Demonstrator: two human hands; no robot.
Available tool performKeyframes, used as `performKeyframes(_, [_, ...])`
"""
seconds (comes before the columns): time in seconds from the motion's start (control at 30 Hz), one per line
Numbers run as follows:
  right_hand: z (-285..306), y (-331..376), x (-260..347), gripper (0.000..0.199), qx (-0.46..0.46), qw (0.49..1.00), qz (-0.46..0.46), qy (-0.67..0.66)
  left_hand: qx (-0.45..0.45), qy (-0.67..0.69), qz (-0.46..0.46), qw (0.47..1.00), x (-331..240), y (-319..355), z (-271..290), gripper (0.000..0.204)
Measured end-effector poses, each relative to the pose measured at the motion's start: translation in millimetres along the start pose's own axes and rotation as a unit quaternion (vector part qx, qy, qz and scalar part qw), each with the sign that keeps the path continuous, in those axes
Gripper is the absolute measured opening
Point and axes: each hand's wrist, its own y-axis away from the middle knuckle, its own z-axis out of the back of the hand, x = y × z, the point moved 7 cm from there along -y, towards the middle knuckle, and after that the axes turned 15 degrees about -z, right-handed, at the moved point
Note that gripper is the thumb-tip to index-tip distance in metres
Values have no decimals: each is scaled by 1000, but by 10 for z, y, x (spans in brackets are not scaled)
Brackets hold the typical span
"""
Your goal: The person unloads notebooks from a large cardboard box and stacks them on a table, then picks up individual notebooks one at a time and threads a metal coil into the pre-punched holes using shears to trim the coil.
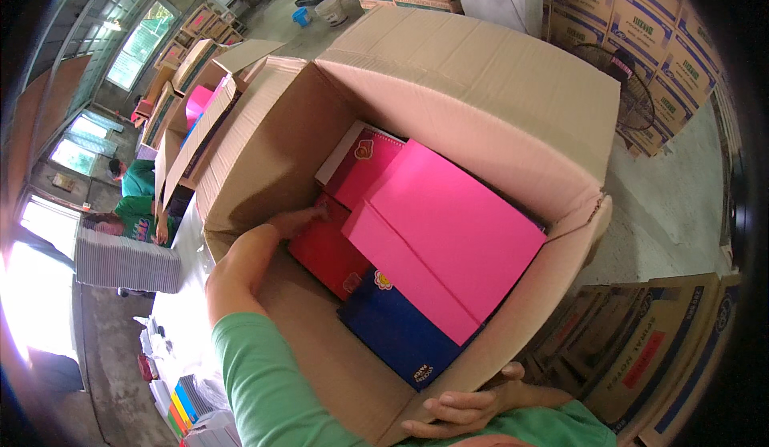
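Observation:
A large open cardboard box stands in front of me with notebooks inside. My left hand reaches over its left wall and touches a red notebook; its fingers are too small and shaded to make out. Beside that lie a dark pink spiral notebook with a sticker and a blue notebook with a flower sticker. A bright pink folded sheet or cover rests on top, partly hiding them. At the near edge of the box, my right hand is open with its fingers apart, holding nothing.
Another open carton adjoins on the left. Beyond it are a tall stack of notebooks and two people in green shirts. Stacked cartons and a fan stand at the far right, with more cartons at the near right.

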Motion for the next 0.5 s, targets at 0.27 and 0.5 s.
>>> performKeyframes(0.27, [-15,-73,-31,50,11,997,68,-28,5,4,11,1000,77,-23,-32,64])
performKeyframes(0.5, [-45,251,111,52,8,997,78,2,46,-109,41,992,287,-165,141,66])
